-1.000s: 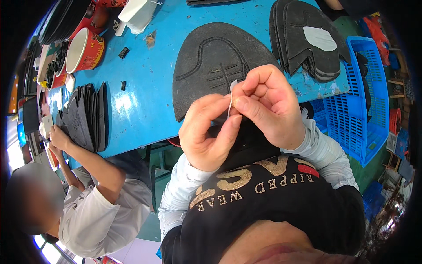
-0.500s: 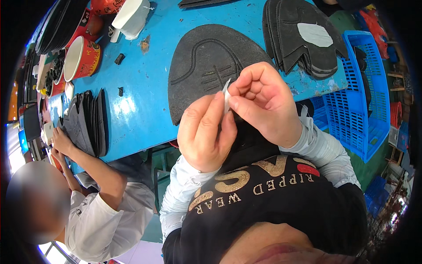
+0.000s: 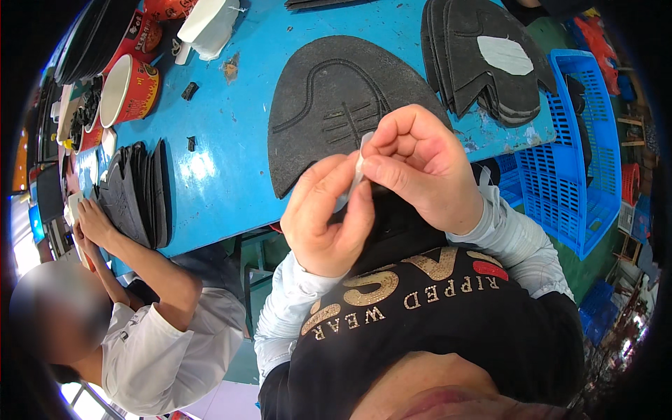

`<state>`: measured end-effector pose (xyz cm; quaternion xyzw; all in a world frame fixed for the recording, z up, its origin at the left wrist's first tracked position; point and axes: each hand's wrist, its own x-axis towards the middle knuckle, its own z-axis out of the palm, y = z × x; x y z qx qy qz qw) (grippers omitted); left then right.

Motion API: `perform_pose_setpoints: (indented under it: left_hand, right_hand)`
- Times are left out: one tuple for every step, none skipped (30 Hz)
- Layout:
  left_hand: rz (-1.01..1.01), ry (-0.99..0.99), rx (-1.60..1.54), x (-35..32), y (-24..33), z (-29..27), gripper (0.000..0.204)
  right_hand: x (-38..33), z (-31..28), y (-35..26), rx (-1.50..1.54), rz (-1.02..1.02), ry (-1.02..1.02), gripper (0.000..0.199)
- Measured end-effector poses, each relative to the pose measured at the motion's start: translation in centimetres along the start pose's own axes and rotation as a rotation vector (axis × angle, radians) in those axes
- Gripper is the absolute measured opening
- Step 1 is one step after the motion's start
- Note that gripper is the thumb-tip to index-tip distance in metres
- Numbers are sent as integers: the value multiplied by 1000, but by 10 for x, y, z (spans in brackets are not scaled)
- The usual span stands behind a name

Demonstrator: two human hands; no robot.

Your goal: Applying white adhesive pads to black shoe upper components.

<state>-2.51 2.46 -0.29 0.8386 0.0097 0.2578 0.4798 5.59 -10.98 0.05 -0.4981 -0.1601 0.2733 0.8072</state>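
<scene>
Both hands meet at the near edge of the blue table, pinching a thin white sheet (image 3: 362, 154) seen nearly edge-on. My left hand (image 3: 325, 217) grips its lower part between thumb and fingers. The thumb and index finger of my right hand (image 3: 423, 168) close on its upper part, with the other fingers curled. Just beyond them lies a large black shoe-upper piece (image 3: 329, 98), flat on the table, with a raised curved line and stitch-like bars. My hands hide its near right part.
At the right, a stack of black upper pieces (image 3: 458, 77) carries a white oval sheet (image 3: 504, 56). A blue plastic crate (image 3: 560, 175) stands beside the table (image 3: 217, 126). Red paper tubs (image 3: 143, 91) are at the left. A co-worker's hand (image 3: 94, 224) is near another black stack (image 3: 140, 196).
My left fingers have shifted slightly down the white sheet, and the sheet has turned a little between my hands. My right hand has barely moved.
</scene>
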Motion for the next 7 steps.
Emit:
perform_pose_setpoints:
  left_hand:
    - [-49,-5,-20,0,-1,-1,27]
    - [-72,-1,-66,0,-1,-2,25]
    - [-75,-4,-69,0,-1,-2,25]
    - [-94,-6,-84,0,0,-2,25]
    - [-112,-5,-93,-1,0,-3,24]
    - [-136,-13,-115,-1,1,-4,23]
    - [-162,-20,-134,-2,1,-5,22]
  right_hand:
    - [-1,0,0,-8,-1,-4,19]
    - [-1,1,0,-17,-12,-13,18]
    - [-2,1,0,-24,-24,-18,17]
    - [-2,1,-1,-26,-24,-21,17]
    - [-3,1,-3,-104,-25,-23,16]
    - [-4,0,-3,-183,-26,-26,16]
    - [-4,0,-3,-264,-47,-37,18]
